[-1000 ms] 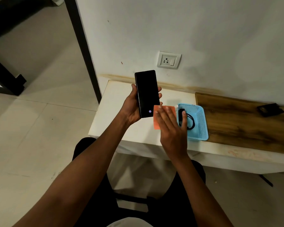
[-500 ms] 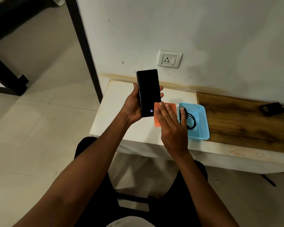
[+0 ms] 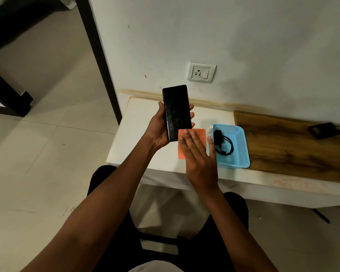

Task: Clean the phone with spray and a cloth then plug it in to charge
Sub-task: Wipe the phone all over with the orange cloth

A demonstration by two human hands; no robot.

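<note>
Left hand [image 3: 161,132] grips the wet phone [image 3: 176,111] upright by its edges; it could slip. Right hand [image 3: 199,154] lies flat and open on the orange cloth [image 3: 200,132], which could slide off the surface's [image 3: 137,138] front edge.

I note the small lit dot formerly low on the phone [image 3: 176,112] screen is gone. Fine droplets or specks now show across the glass. The right hand [image 3: 199,156] has barely shifted on the orange cloth [image 3: 200,134].

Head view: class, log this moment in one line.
left hand: holds phone | right hand: flat on cloth | charger: in basket
</note>
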